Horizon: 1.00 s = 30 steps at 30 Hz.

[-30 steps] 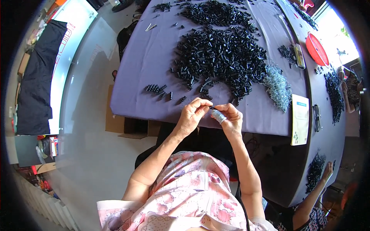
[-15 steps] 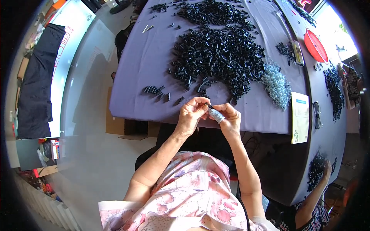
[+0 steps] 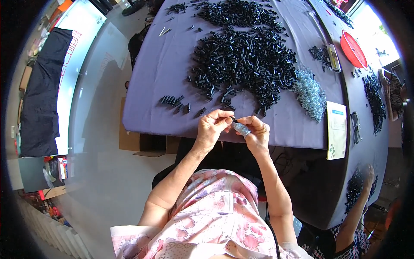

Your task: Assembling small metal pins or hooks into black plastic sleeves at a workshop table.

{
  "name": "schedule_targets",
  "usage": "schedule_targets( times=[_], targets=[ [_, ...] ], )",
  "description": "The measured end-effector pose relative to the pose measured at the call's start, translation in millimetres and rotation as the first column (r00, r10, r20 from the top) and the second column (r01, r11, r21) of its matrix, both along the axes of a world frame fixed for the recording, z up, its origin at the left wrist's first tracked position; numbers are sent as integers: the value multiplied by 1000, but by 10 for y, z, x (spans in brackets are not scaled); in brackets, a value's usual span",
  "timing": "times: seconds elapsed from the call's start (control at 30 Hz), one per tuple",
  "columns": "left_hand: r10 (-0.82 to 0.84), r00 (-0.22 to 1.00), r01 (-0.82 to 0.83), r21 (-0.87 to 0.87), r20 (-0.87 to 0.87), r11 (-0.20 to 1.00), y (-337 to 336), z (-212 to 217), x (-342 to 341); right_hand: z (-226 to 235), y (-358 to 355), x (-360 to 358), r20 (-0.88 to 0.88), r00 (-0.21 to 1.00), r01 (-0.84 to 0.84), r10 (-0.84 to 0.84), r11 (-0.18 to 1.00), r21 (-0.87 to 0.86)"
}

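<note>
Black piece (image 3: 233, 118), small, quantity one: I find it at the centre of the frame, over the near edge of the table, between the two hands. Left hand (image 3: 211, 131): thumb and forefinger pinching the piece. Right hand (image 3: 258, 129): fingers bent, tips just beside the piece; from my remote seat I cannot tell whether they pinch it too. Silvery covering (image 3: 242, 130), one, at the right hand's thumb side; worn or held, I cannot tell. Table (image 3: 151, 97), draped in lavender cloth. Printed packet (image 3: 336, 140), pale, flat, right of centre. Eyeglasses (image 3: 355, 128), dark-framed, beside it. Loose black cylinders (image 3: 171, 101), several, left of centre, some lined up in a row. Clear pieces (image 3: 310, 96), one glittering heap, touching the main black pile (image 3: 246, 62), upper centre. Red basket (image 3: 353, 49), shallow, upper right. Pale sticks (image 3: 164, 32), two, upper left of centre. Second black pile (image 3: 239, 13), top edge.
</note>
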<state>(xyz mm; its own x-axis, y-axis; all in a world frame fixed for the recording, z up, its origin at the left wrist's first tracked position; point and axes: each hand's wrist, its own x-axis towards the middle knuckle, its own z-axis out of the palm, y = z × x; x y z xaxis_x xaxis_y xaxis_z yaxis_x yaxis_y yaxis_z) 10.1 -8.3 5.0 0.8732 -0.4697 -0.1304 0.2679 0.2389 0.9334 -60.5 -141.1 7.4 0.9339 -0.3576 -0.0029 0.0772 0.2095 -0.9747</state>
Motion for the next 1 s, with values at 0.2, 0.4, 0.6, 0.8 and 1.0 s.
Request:
schedule_targets(
  times=[0.2,0.4,0.6,0.8,1.0],
  targets=[
    [-63,998,60,116,16,991,49,43,45,-62,-1,-29,-19,1000,-12,10,991,-135],
    [-26,994,23,-24,-109,999,-4,-64,-2,-76,58,-10,41,999,32,-27,991,-133],
    [26,979,-67,-199,-203,978,-68,9,-40,-120,46,-11,66,997,50,-44,994,-97],
    [-74,976,35,-189,-204,981,-5,-34,6,-86,45,6,61,997,54,-41,973,-226],
    [-130,941,63,-217,-313,974,50,-16,71,-41,-33,27,35,999,4,11,923,-386]
  ],
)
